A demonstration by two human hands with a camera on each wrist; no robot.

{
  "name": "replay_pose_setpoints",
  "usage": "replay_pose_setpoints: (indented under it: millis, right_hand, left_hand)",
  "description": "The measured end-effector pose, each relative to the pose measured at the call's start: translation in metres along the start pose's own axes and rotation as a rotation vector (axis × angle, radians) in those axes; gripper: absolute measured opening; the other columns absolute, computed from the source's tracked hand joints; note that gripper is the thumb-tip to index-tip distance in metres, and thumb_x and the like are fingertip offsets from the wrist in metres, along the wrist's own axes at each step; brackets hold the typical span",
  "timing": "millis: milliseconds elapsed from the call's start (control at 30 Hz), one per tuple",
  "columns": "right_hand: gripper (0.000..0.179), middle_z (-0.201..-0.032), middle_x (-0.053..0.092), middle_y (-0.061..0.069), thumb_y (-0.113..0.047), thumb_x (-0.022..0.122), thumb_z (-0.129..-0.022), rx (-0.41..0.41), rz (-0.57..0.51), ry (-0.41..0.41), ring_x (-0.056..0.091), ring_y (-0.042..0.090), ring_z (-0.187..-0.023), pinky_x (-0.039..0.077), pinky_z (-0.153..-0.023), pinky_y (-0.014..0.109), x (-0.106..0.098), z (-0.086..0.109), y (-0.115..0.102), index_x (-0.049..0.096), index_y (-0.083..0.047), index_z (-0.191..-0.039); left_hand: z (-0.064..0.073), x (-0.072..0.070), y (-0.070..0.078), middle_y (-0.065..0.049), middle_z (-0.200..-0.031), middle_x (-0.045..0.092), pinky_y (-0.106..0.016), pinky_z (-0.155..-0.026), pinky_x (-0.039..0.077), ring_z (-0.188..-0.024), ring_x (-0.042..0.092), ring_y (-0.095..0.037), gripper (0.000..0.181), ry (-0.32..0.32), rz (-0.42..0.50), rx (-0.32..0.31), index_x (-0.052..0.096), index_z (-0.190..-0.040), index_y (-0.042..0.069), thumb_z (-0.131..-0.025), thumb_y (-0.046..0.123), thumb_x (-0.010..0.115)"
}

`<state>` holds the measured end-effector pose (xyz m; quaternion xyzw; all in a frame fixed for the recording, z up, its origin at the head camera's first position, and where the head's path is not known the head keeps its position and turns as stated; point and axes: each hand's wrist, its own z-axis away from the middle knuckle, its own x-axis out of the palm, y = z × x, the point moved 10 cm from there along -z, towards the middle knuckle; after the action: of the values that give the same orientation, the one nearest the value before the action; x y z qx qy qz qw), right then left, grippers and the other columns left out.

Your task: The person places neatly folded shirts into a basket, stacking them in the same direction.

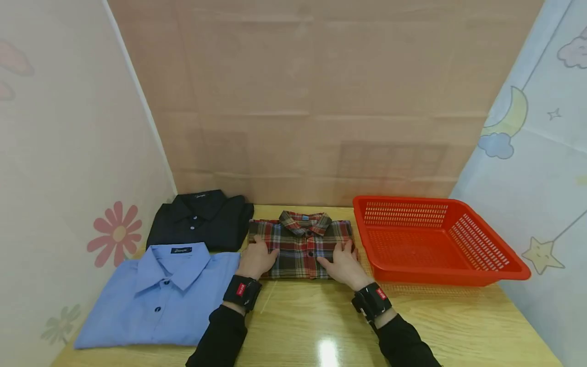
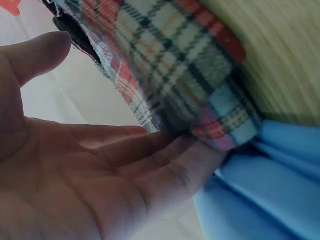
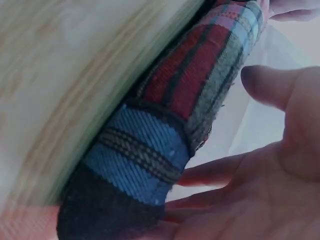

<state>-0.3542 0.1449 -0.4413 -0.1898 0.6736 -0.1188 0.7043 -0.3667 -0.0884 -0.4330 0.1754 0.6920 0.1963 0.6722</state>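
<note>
A folded plaid shirt (image 1: 298,255), collar toward the back, lies on the table between both hands. My left hand (image 1: 258,257) is at its left side; in the left wrist view the fingers (image 2: 165,170) run straight along the folded plaid edge and the thumb stands apart. At the right side is my right hand (image 1: 345,264). Its fingers (image 3: 215,175) reach behind the shirt's thick folded edge in the right wrist view, partly hidden by the cloth, with the thumb raised away from it.
A folded light blue shirt (image 1: 183,311) lies at the front left, close beside my left hand. Behind it is a folded black shirt (image 1: 197,224). A red plastic basket (image 1: 435,275) stands right of the plaid shirt. Brown paper (image 1: 302,102) covers the back wall.
</note>
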Motion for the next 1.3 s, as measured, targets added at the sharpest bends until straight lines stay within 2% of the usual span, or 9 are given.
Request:
replay_pose_setpoints:
  millis: [133, 233, 500, 700, 833, 1000, 1233, 1267, 1300]
  right_hand:
    - [0.086, -0.147, 0.009, 0.050, -0.044, 0.055, -0.098, 0.018, -0.060, -0.060, 0.046, 0.059, -0.123, 0.042, -0.100, 0.060, 0.007, 0.000, 0.002, 0.025, 0.024, -0.142]
    - [0.090, -0.149, 0.005, 0.048, -0.046, 0.054, -0.098, 0.035, -0.122, -0.105, 0.053, 0.053, -0.120, 0.047, -0.096, 0.056, 0.011, 0.000, 0.005, 0.018, 0.021, -0.146]
    - [0.084, -0.149, 0.021, 0.045, -0.044, 0.054, -0.098, 0.087, -0.050, -0.107, 0.018, 0.064, -0.137, 0.028, -0.105, 0.072, 0.016, 0.001, 0.012, 0.023, 0.018, -0.146]
    - [0.082, -0.150, 0.021, 0.043, -0.040, 0.055, -0.099, 0.050, -0.078, -0.128, 0.019, 0.056, -0.141, 0.024, -0.111, 0.066, 0.016, 0.001, 0.010, 0.022, 0.019, -0.146]
    - [0.081, -0.152, 0.014, 0.043, -0.034, 0.059, -0.098, 0.043, -0.157, -0.098, 0.019, 0.054, -0.142, 0.029, -0.111, 0.063, 0.010, -0.003, 0.012, 0.020, 0.019, -0.147]
    - [0.083, -0.155, 0.012, 0.038, -0.025, 0.060, -0.098, 0.067, -0.249, -0.066, 0.011, 0.052, -0.144, 0.025, -0.113, 0.062, 0.006, -0.008, 0.017, 0.009, 0.017, -0.149]
    - [0.086, -0.160, 0.003, 0.030, -0.018, 0.054, -0.101, 0.146, -0.503, -0.110, 0.030, 0.046, -0.139, 0.035, -0.107, 0.057, 0.010, -0.008, 0.020, -0.010, 0.010, -0.152]
    - [0.085, -0.161, -0.003, 0.028, -0.017, 0.053, -0.101, 0.151, -0.536, -0.111, 0.019, 0.045, -0.145, 0.029, -0.112, 0.058, 0.011, -0.008, 0.020, -0.010, 0.009, -0.152]
    - [0.085, -0.161, -0.005, 0.028, -0.017, 0.053, -0.101, 0.156, -0.561, -0.113, 0.033, 0.047, -0.134, 0.034, -0.106, 0.057, 0.012, -0.008, 0.020, -0.011, 0.008, -0.152]
  left_hand:
    - [-0.003, 0.003, -0.003, -0.030, -0.087, 0.068, -0.046, -0.061, 0.054, -0.067, 0.066, -0.037, 0.077, -0.015, -0.039, -0.029, 0.037, -0.139, -0.019, -0.094, 0.038, 0.063]
    - [-0.006, 0.005, -0.006, -0.030, -0.089, 0.068, -0.044, -0.061, 0.054, -0.068, 0.066, -0.036, 0.075, -0.029, -0.058, -0.034, 0.036, -0.139, -0.020, -0.095, 0.035, 0.062]
    - [-0.008, 0.010, -0.008, -0.030, -0.093, 0.068, -0.043, -0.062, 0.054, -0.073, 0.067, -0.036, 0.072, -0.071, -0.076, -0.028, 0.031, -0.142, -0.018, -0.096, 0.027, 0.062]
    - [-0.008, 0.012, -0.005, -0.026, -0.083, 0.068, -0.042, -0.061, 0.053, -0.068, 0.066, -0.034, 0.073, -0.091, -0.059, -0.012, 0.027, -0.144, -0.018, -0.096, 0.025, 0.062]
    - [-0.010, 0.013, -0.007, -0.019, -0.068, 0.063, -0.035, -0.051, 0.044, -0.055, 0.060, -0.026, 0.074, -0.104, -0.016, -0.022, 0.020, -0.146, -0.018, -0.098, 0.024, 0.058]
    - [-0.015, 0.017, -0.014, -0.005, -0.050, 0.046, -0.026, -0.041, 0.026, -0.038, 0.037, -0.013, 0.072, -0.118, 0.067, -0.061, 0.008, -0.147, -0.021, -0.102, 0.018, 0.048]
    - [-0.021, 0.020, -0.020, -0.003, -0.051, 0.045, -0.027, -0.043, 0.029, -0.040, 0.039, -0.013, 0.075, -0.157, 0.090, -0.120, 0.002, -0.148, -0.020, -0.103, 0.022, 0.046]
    - [-0.022, 0.020, -0.020, -0.003, -0.052, 0.045, -0.027, -0.043, 0.029, -0.041, 0.040, -0.013, 0.075, -0.162, 0.088, -0.125, 0.003, -0.148, -0.019, -0.103, 0.024, 0.046]
    - [-0.023, 0.019, -0.019, -0.003, -0.052, 0.045, -0.027, -0.043, 0.029, -0.041, 0.039, -0.013, 0.074, -0.159, 0.079, -0.125, 0.007, -0.148, -0.019, -0.103, 0.025, 0.047]
